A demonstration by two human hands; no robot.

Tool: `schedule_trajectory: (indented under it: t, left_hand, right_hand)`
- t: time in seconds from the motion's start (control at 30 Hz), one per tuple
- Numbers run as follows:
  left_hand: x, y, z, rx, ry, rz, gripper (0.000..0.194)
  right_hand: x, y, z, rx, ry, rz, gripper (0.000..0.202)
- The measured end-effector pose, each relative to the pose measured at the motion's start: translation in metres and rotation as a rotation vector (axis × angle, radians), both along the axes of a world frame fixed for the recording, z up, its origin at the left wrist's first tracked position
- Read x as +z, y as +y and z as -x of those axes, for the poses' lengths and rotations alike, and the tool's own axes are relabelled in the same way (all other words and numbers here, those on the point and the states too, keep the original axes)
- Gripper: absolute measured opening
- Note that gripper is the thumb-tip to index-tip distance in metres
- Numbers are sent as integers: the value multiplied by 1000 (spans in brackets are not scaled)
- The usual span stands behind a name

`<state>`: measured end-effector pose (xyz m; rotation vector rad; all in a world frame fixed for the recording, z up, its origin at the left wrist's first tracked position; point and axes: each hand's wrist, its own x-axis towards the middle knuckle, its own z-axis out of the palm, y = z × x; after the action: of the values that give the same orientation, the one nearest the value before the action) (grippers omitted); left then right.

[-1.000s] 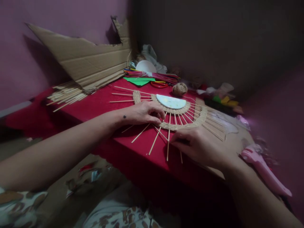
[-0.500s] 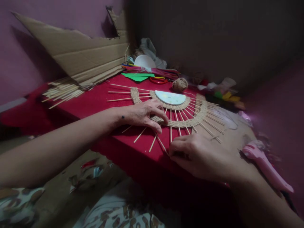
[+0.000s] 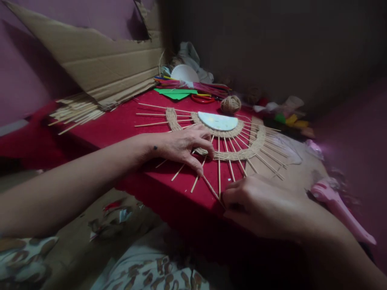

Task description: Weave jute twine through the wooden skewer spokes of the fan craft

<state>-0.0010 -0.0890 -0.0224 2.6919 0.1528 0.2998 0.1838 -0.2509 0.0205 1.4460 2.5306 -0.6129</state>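
Note:
A half-round piece woven of twine over thin wooden sticks [image 3: 236, 156] lies on the red-covered table, its sticks fanning outward. A pale blue half-disc [image 3: 217, 121] sits at its centre. My left hand [image 3: 190, 147] grips the woven band from above, fingers bent over it and thumb low among the sticks. From near that thumb a strand of twine [image 3: 211, 187] runs taut to my right hand [image 3: 248, 201], which pinches it beside the table's front edge. The right fingertips are partly hidden.
A ball of twine [image 3: 231, 104] stands behind the piece, near red-handled scissors [image 3: 203, 98] and green sheets [image 3: 175, 93]. Cardboard [image 3: 105, 60] leans at the left above a bundle of sticks [image 3: 75, 110]. A pink glue gun [image 3: 338, 207] lies at the right.
My right hand has moved slightly right and down, and more of the twine strand shows stretched between my hands. My left thumb has shifted a little lower. The view has tilted slightly.

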Motion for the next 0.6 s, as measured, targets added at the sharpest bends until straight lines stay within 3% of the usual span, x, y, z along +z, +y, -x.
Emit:
schedule_trajectory:
  t: [0.4,0.6]
  left_hand:
    - [0,0,0,-3,0,-5,38]
    - [1,0,-1,6,-12,-6,39]
  right_hand:
    - [-2,-1,-7,-22,20,-13,10]
    - [0,-12,0,-12,78,-44,19]
